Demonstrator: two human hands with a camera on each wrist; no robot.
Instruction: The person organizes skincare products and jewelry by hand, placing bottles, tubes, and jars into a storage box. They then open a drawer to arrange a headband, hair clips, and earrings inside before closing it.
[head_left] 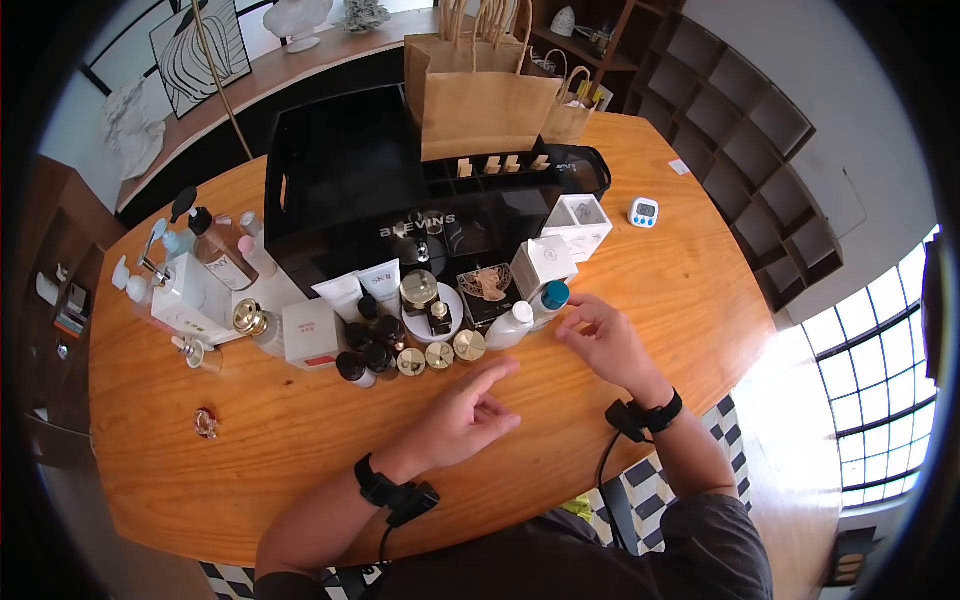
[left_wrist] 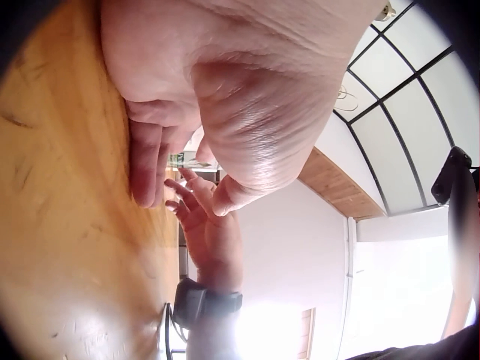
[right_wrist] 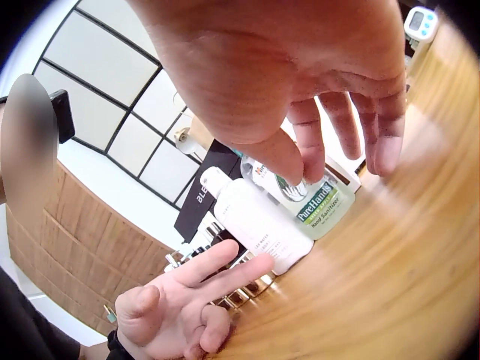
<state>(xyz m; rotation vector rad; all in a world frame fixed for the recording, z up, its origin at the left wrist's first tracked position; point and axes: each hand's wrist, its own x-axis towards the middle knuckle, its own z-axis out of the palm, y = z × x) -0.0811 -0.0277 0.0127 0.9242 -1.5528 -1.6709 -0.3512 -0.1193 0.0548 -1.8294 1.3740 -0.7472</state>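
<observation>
Grip released both sides: left hand (head_left: 462, 422) and right hand (head_left: 606, 345) hold nothing, before the black BLEVINS box (head_left: 350, 240). Hand sanitizer bottle (right_wrist: 325, 206) stands at the box's front right, beside a white bottle (right_wrist: 259, 225). If handled, best held low, I judge.

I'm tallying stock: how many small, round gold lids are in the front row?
3, side by side beyond the left hand: left lid, middle lid, right lid beside the white bottle. None there seems hidden.
</observation>
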